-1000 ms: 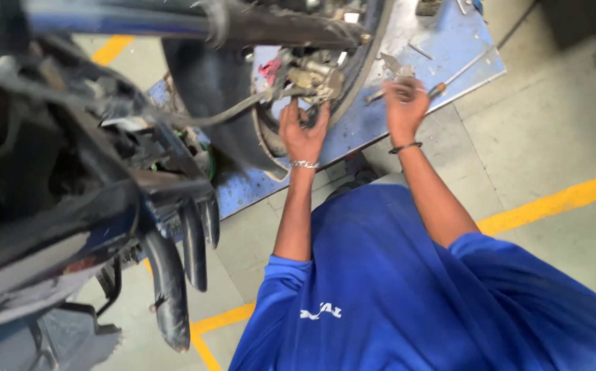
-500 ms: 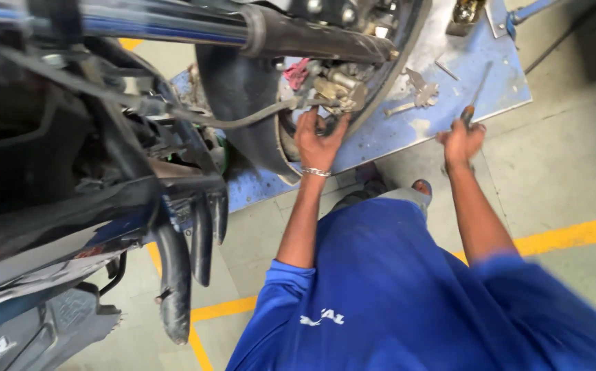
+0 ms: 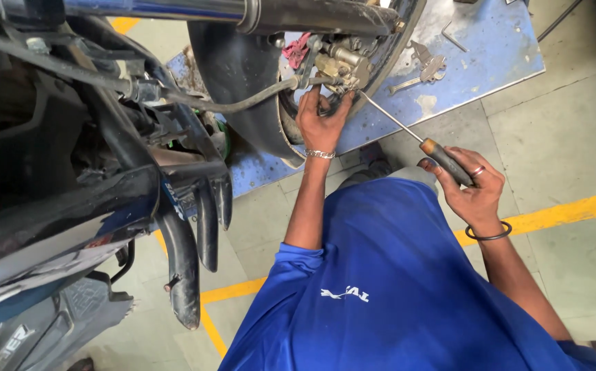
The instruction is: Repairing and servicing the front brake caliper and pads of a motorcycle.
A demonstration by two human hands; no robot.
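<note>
Screwdriver (image 3: pixel 414 137) gripped by its handle in right hand (image 3: pixel 468 189), tip at brake caliper (image 3: pixel 335 69), left hand (image 3: pixel 322 117) fingers curled on caliper, keys (image 3: pixel 425 69) on blue platform (image 3: pixel 497 48).

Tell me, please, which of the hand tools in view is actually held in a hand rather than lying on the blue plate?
The long screwdriver, gripped by its dark handle in the right hand. The spanner and the hex key lie loose on the blue plate.

We lose the front wheel (image 3: pixel 380 65) past the top edge, its lower part behind the black fender (image 3: pixel 243 82). Our left hand (image 3: pixel 322 120) covers part of the brake caliper (image 3: pixel 335 69), so the screwdriver (image 3: pixel 414 141) tip is too small to place. The small tools on the blue plate (image 3: pixel 490 55) we can't identify.
</note>
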